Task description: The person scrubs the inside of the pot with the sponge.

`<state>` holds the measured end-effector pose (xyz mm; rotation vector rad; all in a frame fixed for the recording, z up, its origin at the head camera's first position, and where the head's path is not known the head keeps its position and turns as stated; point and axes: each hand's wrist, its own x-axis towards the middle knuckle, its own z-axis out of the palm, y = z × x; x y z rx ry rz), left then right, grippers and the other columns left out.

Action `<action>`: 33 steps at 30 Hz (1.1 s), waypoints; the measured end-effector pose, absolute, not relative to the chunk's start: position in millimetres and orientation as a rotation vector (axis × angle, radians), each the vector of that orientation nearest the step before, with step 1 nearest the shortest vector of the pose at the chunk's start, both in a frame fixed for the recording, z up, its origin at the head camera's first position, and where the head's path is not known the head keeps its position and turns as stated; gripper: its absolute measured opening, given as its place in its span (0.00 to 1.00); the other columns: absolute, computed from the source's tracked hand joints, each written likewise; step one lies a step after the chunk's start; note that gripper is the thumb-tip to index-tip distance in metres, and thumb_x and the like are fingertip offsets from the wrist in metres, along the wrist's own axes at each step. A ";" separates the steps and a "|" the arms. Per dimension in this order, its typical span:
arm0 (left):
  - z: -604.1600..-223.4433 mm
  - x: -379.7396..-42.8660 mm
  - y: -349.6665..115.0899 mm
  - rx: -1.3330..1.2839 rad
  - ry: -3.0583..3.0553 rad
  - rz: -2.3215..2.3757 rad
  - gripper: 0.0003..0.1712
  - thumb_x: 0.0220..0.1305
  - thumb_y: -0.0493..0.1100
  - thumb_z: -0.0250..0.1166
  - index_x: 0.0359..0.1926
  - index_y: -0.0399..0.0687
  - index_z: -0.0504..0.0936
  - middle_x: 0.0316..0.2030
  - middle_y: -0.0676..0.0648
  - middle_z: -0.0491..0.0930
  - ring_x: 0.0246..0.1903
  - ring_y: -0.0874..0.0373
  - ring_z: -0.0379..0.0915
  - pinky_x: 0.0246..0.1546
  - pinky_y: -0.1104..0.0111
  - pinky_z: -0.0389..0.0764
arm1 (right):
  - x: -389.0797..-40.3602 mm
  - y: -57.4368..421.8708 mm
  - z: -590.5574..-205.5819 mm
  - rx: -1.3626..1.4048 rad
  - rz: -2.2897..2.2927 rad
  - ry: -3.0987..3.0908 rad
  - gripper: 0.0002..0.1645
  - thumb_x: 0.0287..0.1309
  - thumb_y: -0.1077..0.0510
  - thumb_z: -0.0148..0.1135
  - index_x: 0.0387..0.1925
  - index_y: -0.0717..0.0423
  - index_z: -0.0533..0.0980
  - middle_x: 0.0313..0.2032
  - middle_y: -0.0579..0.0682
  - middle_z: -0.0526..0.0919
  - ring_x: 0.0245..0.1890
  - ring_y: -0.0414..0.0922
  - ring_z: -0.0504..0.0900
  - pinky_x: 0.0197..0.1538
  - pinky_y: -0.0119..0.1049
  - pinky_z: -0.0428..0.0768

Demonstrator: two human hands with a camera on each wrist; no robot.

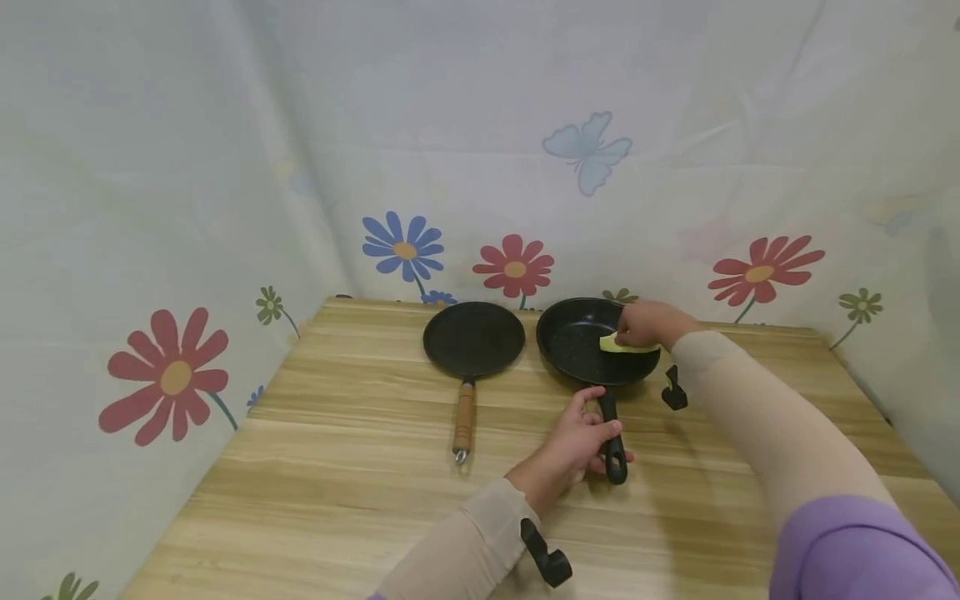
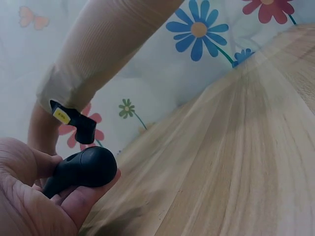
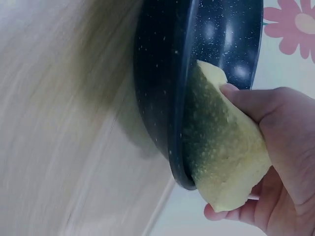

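A deep black frying pan point(image 1: 573, 342) sits toward the back of the wooden table, its handle point(image 1: 610, 408) pointing at me. My left hand point(image 1: 570, 442) holds that handle, the thumb on top and fingers beneath; the left wrist view shows the rounded handle end point(image 2: 96, 167) between them. Inside the pan, my right hand point(image 1: 652, 323) pinches a yellow sponge point(image 3: 226, 147). Up close in the right wrist view, the sponge presses along the pan's inner wall near the rim, with the thumb on one face. Its lower side is partly hidden by the hand.
Left of the frying pan lies a flat black crepe pan point(image 1: 474, 340) with a wooden handle point(image 1: 464, 417). A flower-printed cloth point(image 1: 450, 167) hangs directly behind the table point(image 1: 337, 433) and along its sides. Black camera mounts point(image 1: 551, 562) protrude from both wrists.
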<state>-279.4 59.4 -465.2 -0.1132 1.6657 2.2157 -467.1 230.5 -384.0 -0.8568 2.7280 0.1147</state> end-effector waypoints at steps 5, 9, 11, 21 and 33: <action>-465.6 -281.5 59.9 -0.100 1.647 2.220 0.32 0.68 0.30 0.63 0.67 0.61 0.69 0.42 0.41 0.78 0.30 0.36 0.85 0.26 0.47 0.84 | -459.2 236.3 -380.8 -0.906 0.052 2.648 0.17 0.69 0.54 0.60 0.44 0.63 0.86 0.42 0.57 0.88 0.45 0.55 0.86 0.51 0.53 0.82; -467.9 -285.0 60.3 -0.083 1.628 2.232 0.33 0.68 0.30 0.63 0.69 0.58 0.67 0.42 0.40 0.78 0.30 0.35 0.85 0.27 0.46 0.84 | -450.9 238.0 -383.0 -0.966 0.022 2.623 0.16 0.70 0.54 0.60 0.45 0.60 0.87 0.44 0.55 0.88 0.46 0.54 0.86 0.53 0.53 0.81; -469.6 -286.1 60.6 -0.085 1.620 2.239 0.34 0.68 0.30 0.63 0.69 0.58 0.67 0.42 0.40 0.79 0.30 0.36 0.85 0.27 0.46 0.84 | -446.3 237.8 -385.4 -1.020 0.006 2.613 0.15 0.70 0.54 0.60 0.46 0.58 0.87 0.45 0.54 0.88 0.47 0.54 0.85 0.52 0.53 0.81; -471.9 -285.4 61.9 -0.075 1.623 2.225 0.34 0.68 0.32 0.63 0.70 0.58 0.65 0.42 0.42 0.78 0.28 0.39 0.85 0.23 0.51 0.85 | -431.0 225.1 -412.4 -1.440 -0.226 2.661 0.14 0.69 0.55 0.62 0.50 0.55 0.85 0.46 0.51 0.87 0.47 0.52 0.84 0.53 0.52 0.80; -467.8 -278.3 64.8 -0.082 1.620 2.228 0.35 0.68 0.30 0.63 0.70 0.57 0.64 0.40 0.43 0.76 0.27 0.41 0.84 0.27 0.48 0.85 | -451.0 212.5 -456.4 -1.356 -0.252 3.000 0.17 0.67 0.56 0.65 0.56 0.50 0.82 0.51 0.57 0.83 0.50 0.56 0.81 0.54 0.54 0.78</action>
